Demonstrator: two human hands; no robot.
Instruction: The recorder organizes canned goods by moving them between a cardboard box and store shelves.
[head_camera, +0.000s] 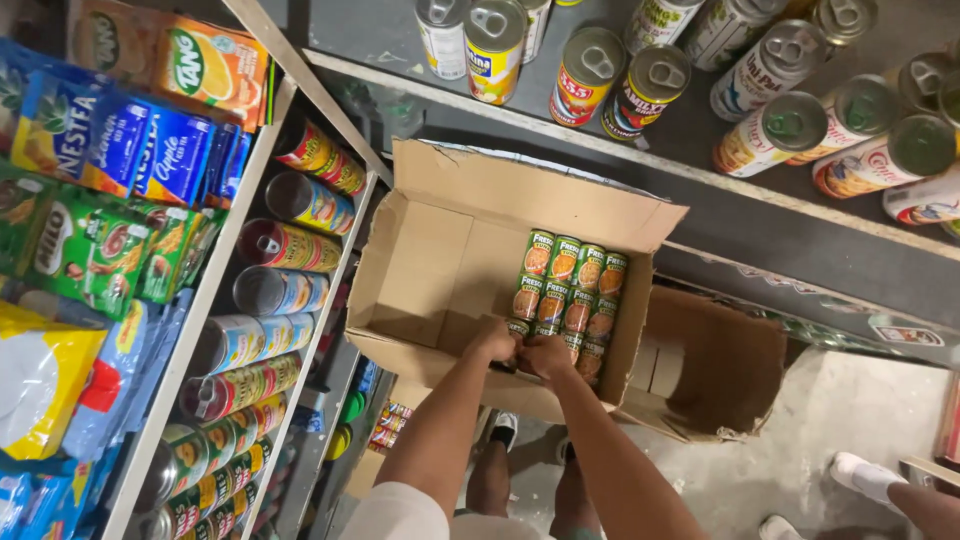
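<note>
I see a matt brown cardboard box (440, 250) with rough, torn edges. The small cans (570, 295) inside it have glossy green paper labels. The cans on the far shelf (780, 120) show shiny metal lids. At left, drink-mix sachets (110, 150) look like glossy plastic foil. The floor (860, 400) is rough concrete.

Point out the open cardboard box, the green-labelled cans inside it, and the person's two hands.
Open cardboard box (430, 265): head view, bare inner floor.
Green-labelled cans (570, 290): head view, middle of the stacked rows.
Left hand (495, 340): head view, back of the hand.
Right hand (547, 355): head view, back of the hand.
</note>
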